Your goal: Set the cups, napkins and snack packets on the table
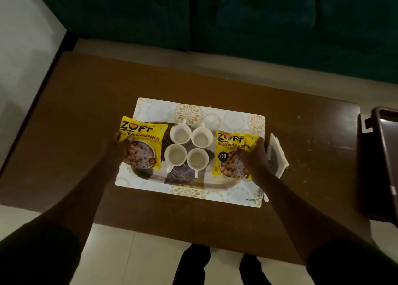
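Left hand [120, 143] clamped on left packet [142, 142], right hand [254, 153] on right packet [231, 155], flanking four cups [189, 148] on mat [193, 110]. Risk: packet edge nudging cups, toppling one; napkins [276, 153] crowded at right

Each hand [120, 144] [255, 155] grips a yellow packet [142, 142] [231, 155].

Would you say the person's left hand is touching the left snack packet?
Touching: in the head view, the left hand grips the left snack packet at its left edge.
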### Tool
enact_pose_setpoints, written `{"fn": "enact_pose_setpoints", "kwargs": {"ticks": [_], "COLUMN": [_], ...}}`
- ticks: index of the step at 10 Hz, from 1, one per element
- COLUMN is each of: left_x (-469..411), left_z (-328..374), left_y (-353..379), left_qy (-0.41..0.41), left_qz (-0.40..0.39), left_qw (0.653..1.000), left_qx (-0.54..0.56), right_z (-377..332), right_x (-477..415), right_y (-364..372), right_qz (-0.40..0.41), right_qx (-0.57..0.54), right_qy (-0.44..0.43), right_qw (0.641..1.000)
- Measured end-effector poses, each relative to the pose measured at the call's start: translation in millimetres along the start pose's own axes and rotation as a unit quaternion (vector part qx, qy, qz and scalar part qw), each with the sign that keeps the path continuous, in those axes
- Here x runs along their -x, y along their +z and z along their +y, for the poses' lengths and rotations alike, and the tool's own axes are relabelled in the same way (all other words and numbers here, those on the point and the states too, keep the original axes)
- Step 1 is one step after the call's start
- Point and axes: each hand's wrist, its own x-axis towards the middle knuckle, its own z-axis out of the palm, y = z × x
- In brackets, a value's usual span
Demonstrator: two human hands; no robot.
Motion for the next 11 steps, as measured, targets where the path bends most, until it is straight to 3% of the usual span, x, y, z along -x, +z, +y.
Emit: {"fn": "enact_pose_setpoints", "kwargs": {"ticks": [4, 6, 7, 8, 9, 11], "left_x": [-21.4, -18.1, -13.3, -5.2, -2.0, 24.2], "left_z": [-23.9, -29.9, -33.9, -36.9, -41.8, -37.6], "left_y": [15.7, 26.9, 32.2, 31.9, 31.0, 23.3], "left_qy": [-0.035, 0.015, 0.086, 0.111, 0.109, 0.117], "left_qz": [-0.010, -0.029, 0.026, 0.049, 0.051, 0.098], "left_qw": [0.999, 0.998, 0.987, 0.981, 0.980, 0.963], "left_qx": [0.038, -0.049, -0.135, -0.153, -0.161, -0.224], "right_z": [4.9, 8.2, 9.5, 11.3, 11.5, 6.8], "right_x": [1.7, 5.3, 7.7, 9.4, 9.7, 24.7], "right_y": [25.8, 31.3, 27.2, 22.8, 20.2, 8.9], "right_qz": [0.021, 0.061, 0.081, 0.056, 0.057, 0.110], "right_qx": [0.030, 0.126, 0.149, 0.148, 0.150, 0.186], "right_qy": [0.036, -0.014, -0.014, -0.005, -0.004, -0.102], "right_qw": [0.999, 0.990, 0.985, 0.987, 0.987, 0.971]}}
